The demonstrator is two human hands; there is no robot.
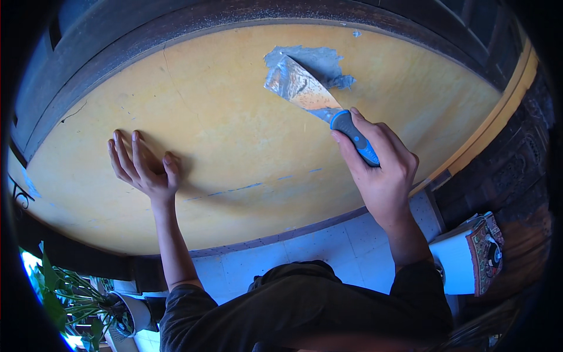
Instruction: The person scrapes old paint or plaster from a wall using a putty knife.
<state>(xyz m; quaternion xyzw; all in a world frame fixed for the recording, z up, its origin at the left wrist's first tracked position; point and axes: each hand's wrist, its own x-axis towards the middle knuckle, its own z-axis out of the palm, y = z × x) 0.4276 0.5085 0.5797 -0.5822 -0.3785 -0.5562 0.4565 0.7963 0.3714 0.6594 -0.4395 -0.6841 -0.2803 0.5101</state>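
Observation:
My right hand point(381, 164) is closed round the grey and blue handle of a putty knife point(305, 88). Its wide metal blade, smeared with grey and pale residue, lies over the lower left part of a bare grey patch point(319, 61) high on the yellow wall point(234, 135). Whether the blade's edge touches the surface, I cannot tell. To the left, my left hand point(146, 170) holds nothing; its fingers are spread, with the fingertips at the wall. The patch has ragged edges where the yellow coat is gone.
Dark wooden framing point(193, 29) borders the wall above. Below runs a pale tiled floor point(328, 246). At the lower right stands a white cabinet point(457, 264) with a patterned cloth point(484, 252). A potted plant point(76, 299) occupies the lower left. Thin cracks and scraped blue-grey marks point(252, 186) cross the wall.

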